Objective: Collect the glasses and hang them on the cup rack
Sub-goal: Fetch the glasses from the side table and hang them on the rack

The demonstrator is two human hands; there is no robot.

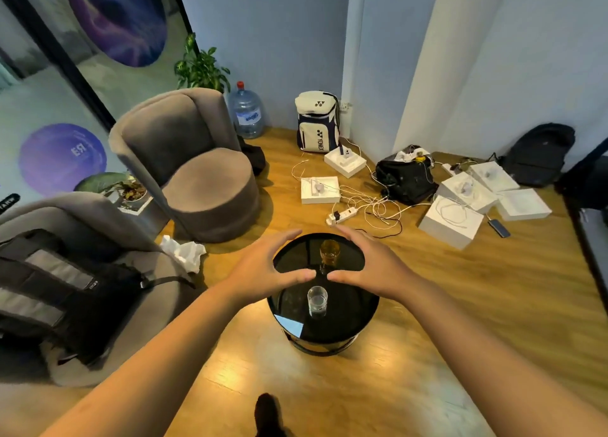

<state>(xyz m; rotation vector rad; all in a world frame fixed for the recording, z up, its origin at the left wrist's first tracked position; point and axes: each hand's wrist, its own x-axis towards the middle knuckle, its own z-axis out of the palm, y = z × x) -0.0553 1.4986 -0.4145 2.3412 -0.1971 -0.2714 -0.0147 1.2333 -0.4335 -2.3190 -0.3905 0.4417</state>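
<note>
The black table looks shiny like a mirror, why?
Head view: the round table's glossy dark top mirrors the room, showing a pale patch near its front-left rim and reflections under the amber glass and clear glass; the wide lens bends the walls.

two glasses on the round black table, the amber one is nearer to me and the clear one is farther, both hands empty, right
Not quite. The head view shows the clear glass nearer and the amber glass farther on the round black table. The left hand and right hand are indeed empty.
</note>
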